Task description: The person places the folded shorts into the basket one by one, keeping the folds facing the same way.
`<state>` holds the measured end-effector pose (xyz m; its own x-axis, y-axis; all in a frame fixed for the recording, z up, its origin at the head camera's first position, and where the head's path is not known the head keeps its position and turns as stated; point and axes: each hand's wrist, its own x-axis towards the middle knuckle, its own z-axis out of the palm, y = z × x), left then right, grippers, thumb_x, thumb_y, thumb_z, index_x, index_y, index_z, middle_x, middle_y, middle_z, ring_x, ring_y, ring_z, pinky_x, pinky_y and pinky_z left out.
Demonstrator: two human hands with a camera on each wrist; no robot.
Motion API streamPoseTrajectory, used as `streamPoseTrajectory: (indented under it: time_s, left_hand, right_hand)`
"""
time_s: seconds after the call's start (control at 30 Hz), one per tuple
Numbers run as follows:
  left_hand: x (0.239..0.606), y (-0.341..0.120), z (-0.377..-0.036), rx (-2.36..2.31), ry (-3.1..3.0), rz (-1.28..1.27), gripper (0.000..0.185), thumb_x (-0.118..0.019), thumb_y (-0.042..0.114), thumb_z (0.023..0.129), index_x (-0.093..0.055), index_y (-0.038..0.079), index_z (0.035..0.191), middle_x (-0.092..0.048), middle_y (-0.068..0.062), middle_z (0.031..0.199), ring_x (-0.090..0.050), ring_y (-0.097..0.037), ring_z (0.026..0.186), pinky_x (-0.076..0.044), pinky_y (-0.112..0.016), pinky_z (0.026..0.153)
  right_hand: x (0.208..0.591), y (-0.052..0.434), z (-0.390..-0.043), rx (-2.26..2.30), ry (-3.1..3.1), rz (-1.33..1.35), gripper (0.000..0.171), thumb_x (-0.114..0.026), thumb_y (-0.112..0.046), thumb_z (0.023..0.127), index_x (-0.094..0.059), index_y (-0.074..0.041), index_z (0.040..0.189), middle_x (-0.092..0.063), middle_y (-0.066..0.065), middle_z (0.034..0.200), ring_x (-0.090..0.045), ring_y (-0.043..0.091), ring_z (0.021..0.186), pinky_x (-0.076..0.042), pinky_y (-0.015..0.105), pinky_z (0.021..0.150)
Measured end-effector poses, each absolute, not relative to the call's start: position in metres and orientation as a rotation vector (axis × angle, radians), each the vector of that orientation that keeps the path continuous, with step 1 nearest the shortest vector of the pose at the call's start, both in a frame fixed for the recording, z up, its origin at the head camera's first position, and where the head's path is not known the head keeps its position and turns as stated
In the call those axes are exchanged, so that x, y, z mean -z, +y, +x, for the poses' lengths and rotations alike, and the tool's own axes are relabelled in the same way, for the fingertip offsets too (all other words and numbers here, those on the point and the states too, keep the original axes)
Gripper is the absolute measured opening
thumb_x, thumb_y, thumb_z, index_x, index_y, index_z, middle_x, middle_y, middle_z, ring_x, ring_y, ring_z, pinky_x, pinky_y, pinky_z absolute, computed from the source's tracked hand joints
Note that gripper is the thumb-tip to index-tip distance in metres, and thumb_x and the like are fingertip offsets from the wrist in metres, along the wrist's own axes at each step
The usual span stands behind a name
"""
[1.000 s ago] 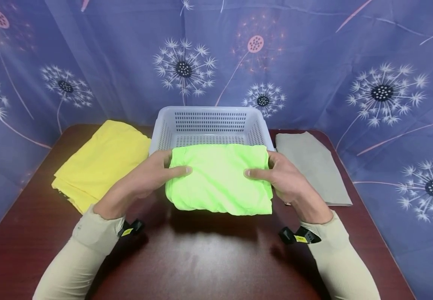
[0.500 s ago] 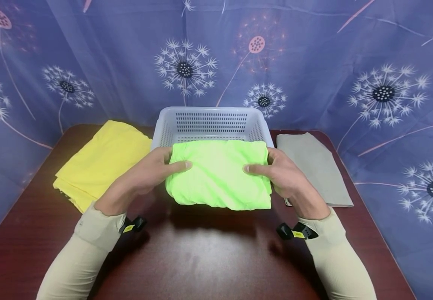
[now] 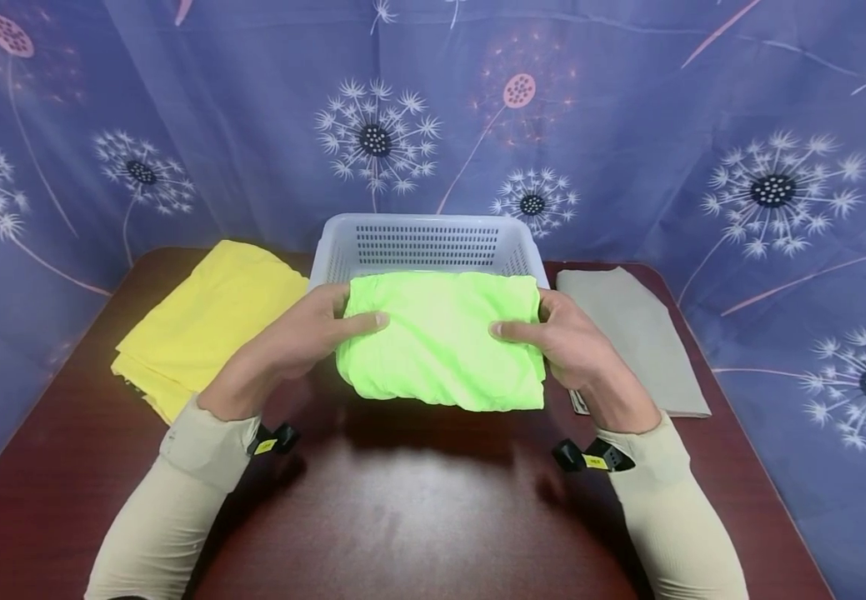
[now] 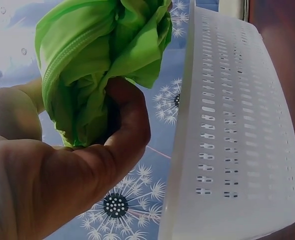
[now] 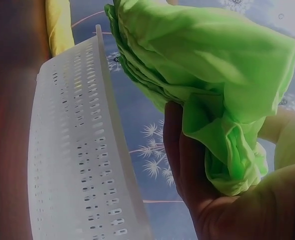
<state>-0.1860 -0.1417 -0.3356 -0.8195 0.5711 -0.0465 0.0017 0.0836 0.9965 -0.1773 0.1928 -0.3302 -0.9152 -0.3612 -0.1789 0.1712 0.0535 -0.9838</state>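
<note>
Over the last second the green cloth (image 3: 440, 337) had risen and gone farther from the person: a second ago its far edge lay level with the basket's near rim, and now it covered that rim and reached over the opening. Both hands had travelled forward with it, and the sleeves had drawn away from the near edge of the table (image 3: 417, 517).

The left hand (image 3: 305, 342) gripped the cloth's left end, thumb lying on top and fingers curled underneath; the left wrist view showed the fingers (image 4: 130, 125) wrapped round a bunched fold of the cloth (image 4: 102, 60). The right hand (image 3: 568, 346) held the right end the same way, thumb across the top, and in the right wrist view its fingers (image 5: 180, 165) cupped the gathered folds (image 5: 207, 75) from below. So the folded bundle hung between the two hands, clear of the table, its near half over bare wood and its far half over the basket (image 3: 425, 242).

The basket stood at the middle of the far edge, white and perforated. A yellow cloth (image 3: 207, 321) lay folded towards the far left corner, just beside the basket, and a grey cloth (image 3: 628, 329) lay towards the far right corner, near the right hand.
</note>
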Motion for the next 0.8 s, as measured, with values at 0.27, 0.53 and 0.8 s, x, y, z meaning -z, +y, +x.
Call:
streamPoseTrajectory:
  time_s: [0.27,0.53,0.8]
  left_hand:
    - [0.334,-0.140,-0.189,-1.793,1.960,0.529,0.027,-0.063,0.012,0.106,-0.064,-0.005,0.128,-0.076,-0.020,0.103,-0.076,-0.024,0.081,-0.064,-0.039,0.072]
    - [0.334,-0.139,-0.193,-1.819,1.923,0.487,0.034,-0.062,0.011,0.107,-0.060,-0.003,0.138,-0.076,-0.022,0.106,-0.079,-0.030,0.081,-0.065,-0.048,0.070]
    - [0.332,-0.136,-0.197,-1.847,1.894,0.507,0.034,-0.061,0.011,0.107,-0.059,-0.003,0.138,-0.075,-0.020,0.104,-0.078,-0.029,0.079,-0.065,-0.048,0.068]
  right_hand:
    - [0.328,0.193,-0.179,1.947,1.921,-0.149,0.043,-0.067,0.005,0.097,-0.054,0.001,0.138,-0.074,0.008,0.115,-0.078,0.023,0.095,-0.065,0.044,0.080]
    - [0.329,0.192,-0.182,1.986,1.908,-0.153,0.042,-0.068,0.005,0.097,-0.055,0.001,0.137,-0.075,0.008,0.115,-0.078,0.024,0.095,-0.065,0.044,0.080]
    - [0.325,0.190,-0.183,2.003,1.926,-0.127,0.041,-0.069,0.005,0.097,-0.056,0.001,0.135,-0.076,0.007,0.110,-0.078,0.023,0.091,-0.065,0.043,0.078]
